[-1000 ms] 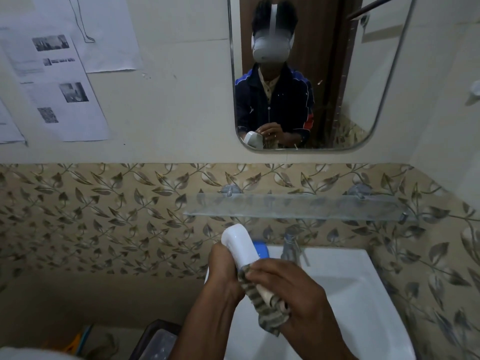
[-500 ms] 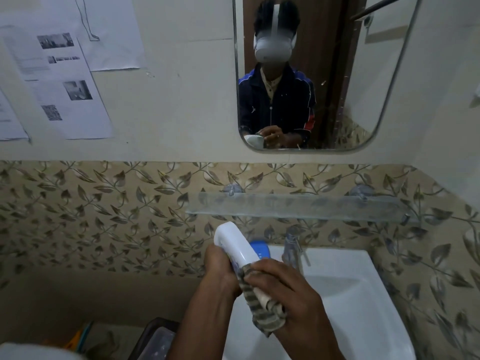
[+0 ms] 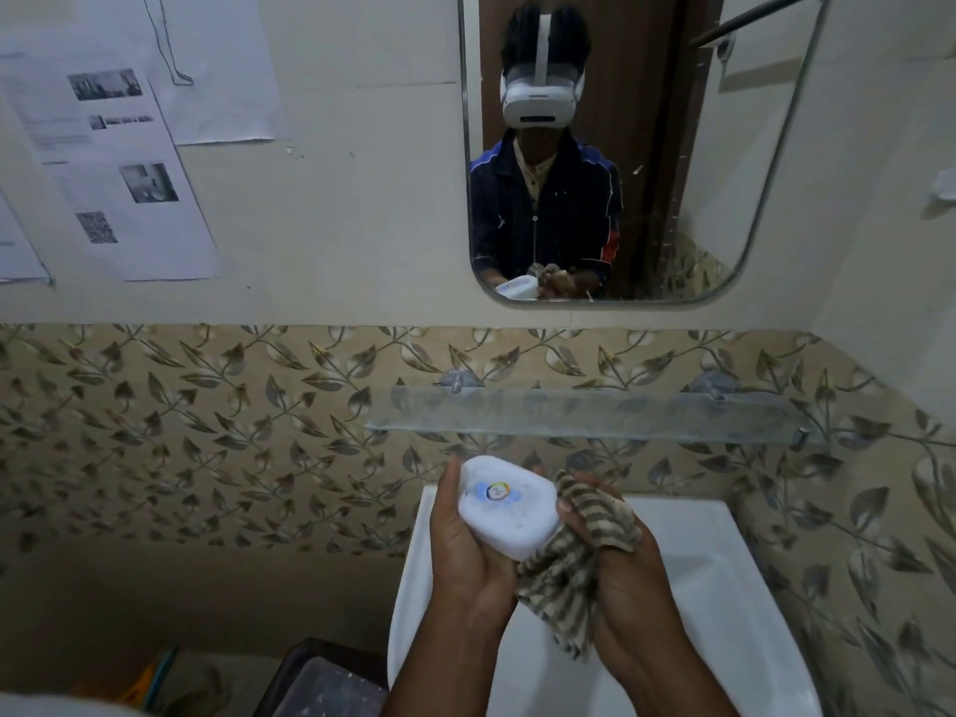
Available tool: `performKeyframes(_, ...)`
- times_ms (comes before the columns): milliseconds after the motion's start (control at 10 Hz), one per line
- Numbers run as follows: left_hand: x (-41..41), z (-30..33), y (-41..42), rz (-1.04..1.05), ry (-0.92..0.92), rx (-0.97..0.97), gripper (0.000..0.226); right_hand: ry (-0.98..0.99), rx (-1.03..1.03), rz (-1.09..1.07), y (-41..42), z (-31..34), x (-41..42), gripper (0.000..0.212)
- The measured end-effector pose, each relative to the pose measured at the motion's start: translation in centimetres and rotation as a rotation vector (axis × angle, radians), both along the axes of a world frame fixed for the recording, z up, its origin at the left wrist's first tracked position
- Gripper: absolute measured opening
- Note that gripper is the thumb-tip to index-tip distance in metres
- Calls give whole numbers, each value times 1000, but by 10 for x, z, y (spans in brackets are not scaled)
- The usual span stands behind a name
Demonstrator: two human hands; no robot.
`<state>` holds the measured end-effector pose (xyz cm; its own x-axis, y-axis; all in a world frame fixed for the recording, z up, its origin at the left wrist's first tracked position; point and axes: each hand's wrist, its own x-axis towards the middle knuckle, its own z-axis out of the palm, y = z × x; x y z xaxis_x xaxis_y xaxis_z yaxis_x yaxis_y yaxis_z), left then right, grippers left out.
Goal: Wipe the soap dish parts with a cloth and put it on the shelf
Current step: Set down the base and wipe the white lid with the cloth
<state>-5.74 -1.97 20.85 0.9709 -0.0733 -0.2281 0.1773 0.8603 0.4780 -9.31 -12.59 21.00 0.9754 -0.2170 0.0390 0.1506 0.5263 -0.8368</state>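
Head view: left hand [image 3: 468,551] cups white soap dish part [image 3: 509,509] from left and beneath, thumb along its left edge, flat face with small round sticker turned up. Right hand [image 3: 621,577] grips striped cloth [image 3: 574,556], bunched against part's right end; cloth tail hangs between wrists. Both held over back-left corner of white sink [image 3: 724,587]. Glass shelf [image 3: 595,414] on leaf-patterned tiles above hands. Mirror [image 3: 672,147] above shelf; papers [image 3: 119,163] on wall, left.
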Motion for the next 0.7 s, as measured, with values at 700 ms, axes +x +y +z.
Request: performKeyframes(700, -2, 18, -4, 222, 7, 211, 57, -359, -1162, -365, -1, 3, -2, 35)
